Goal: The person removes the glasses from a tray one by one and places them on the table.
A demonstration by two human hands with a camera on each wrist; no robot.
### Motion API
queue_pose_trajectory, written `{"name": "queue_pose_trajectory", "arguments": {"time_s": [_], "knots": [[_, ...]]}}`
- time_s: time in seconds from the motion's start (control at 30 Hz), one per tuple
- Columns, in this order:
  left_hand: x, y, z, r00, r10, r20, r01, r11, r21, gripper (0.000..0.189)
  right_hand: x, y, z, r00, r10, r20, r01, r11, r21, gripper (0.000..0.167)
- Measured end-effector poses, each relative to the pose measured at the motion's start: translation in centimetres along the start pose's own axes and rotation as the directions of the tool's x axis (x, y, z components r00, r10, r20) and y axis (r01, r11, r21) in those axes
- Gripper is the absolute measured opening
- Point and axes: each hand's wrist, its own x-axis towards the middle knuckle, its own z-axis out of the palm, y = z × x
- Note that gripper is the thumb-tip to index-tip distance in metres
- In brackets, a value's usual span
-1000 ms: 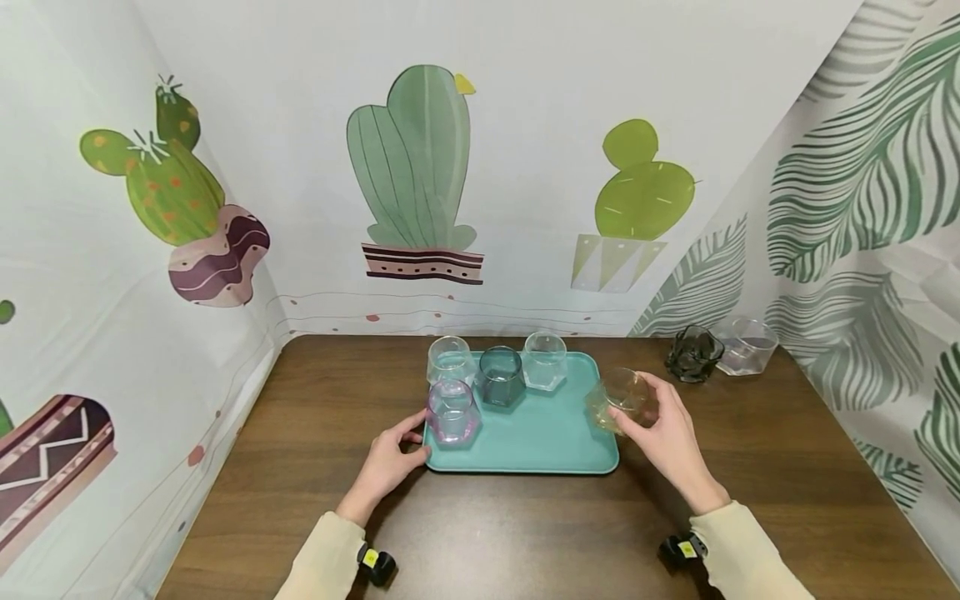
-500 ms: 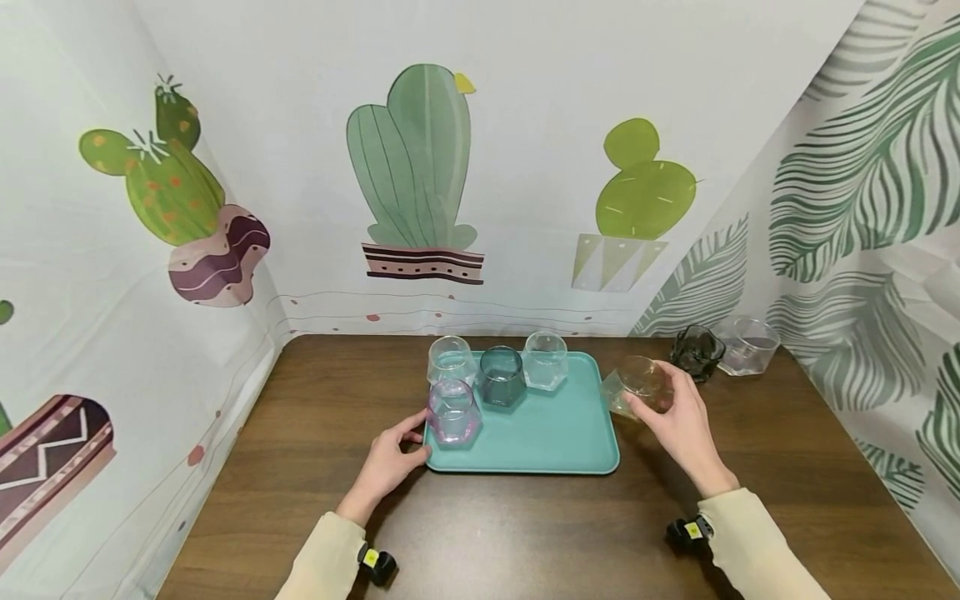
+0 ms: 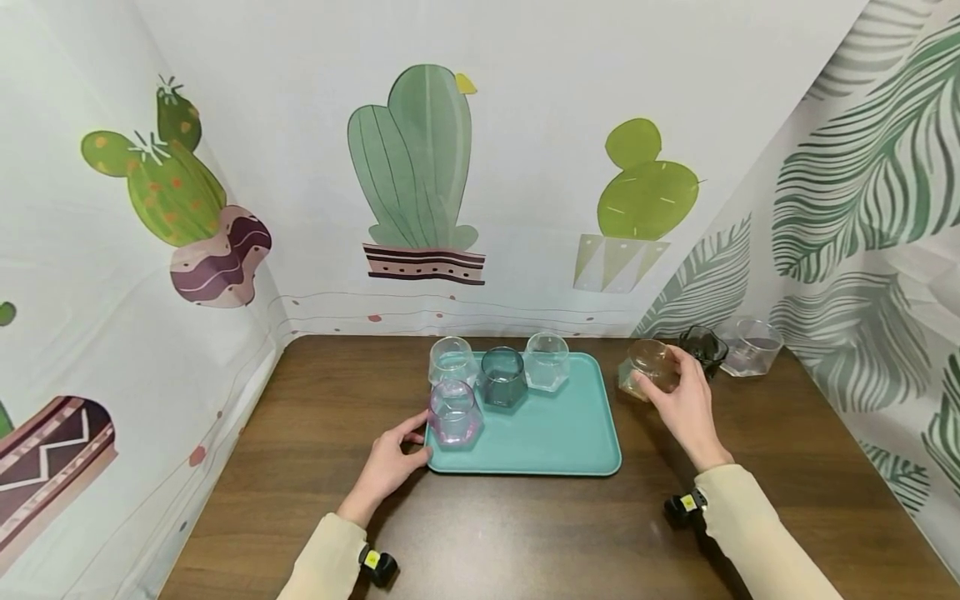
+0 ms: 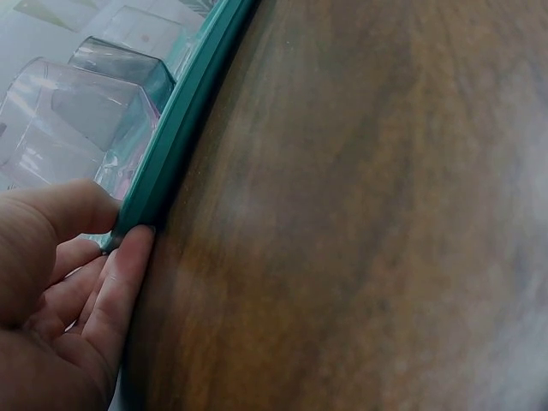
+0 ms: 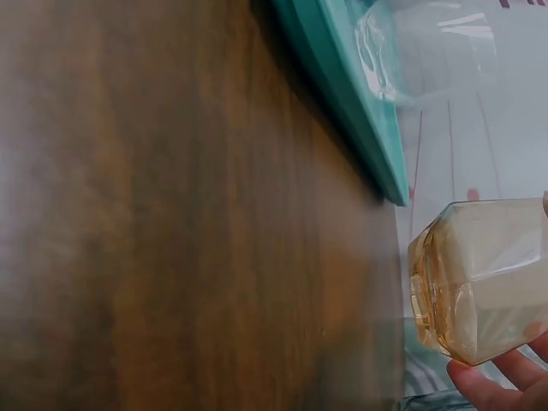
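Note:
My right hand (image 3: pixel 680 408) grips an amber glass (image 3: pixel 647 363) between thumb and fingers, just right of the tray near the back of the table. In the right wrist view the amber glass (image 5: pixel 488 282) has a faceted base. At the tray's left edge, my left hand (image 3: pixel 390 461) pinches the rim of the teal tray (image 3: pixel 536 463); in the left wrist view the thumb lies over the tray rim (image 4: pixel 175 128), with fingers at its outer side. On the tray stand a pink glass (image 3: pixel 454 421), a grey-blue glass (image 3: pixel 503 383) and two clear glasses, one left (image 3: pixel 452 360), one right (image 3: pixel 547 367).
At the back right of the wooden table (image 3: pixel 480 533), beyond my right hand, stand a dark glass (image 3: pixel 703 346) and a clear glass (image 3: pixel 753 350), close together. A patterned cloth wall (image 3: pixel 525 167) rises right behind the table and along both sides.
My right hand has carried the amber glass from over the tray's right edge rightward and back, off the tray. The left hand and the other glasses have stayed put.

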Motion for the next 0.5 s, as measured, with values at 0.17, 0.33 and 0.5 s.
{"name": "queue_pose_trajectory", "arguments": {"time_s": [0.17,0.33,0.5], "knots": [[-0.1,0.0,0.0,1.000,-0.003,-0.002,0.003,1.000,-0.006,0.059,1.0,0.4,0.4,0.999,0.033,-0.001,-0.033,0.999,0.024,0.077],[0.0,-0.1,0.1,1.000,0.001,0.000,-0.001,1.000,0.006,0.058,1.7,0.8,0.6,0.998,0.064,-0.020,-0.063,0.998,0.026,0.077],[0.0,-0.2,0.1,1.000,0.002,0.000,-0.002,1.000,0.005,0.058,2.4,1.0,0.7,0.996,0.088,-0.028,-0.087,0.996,0.012,0.078]]}}
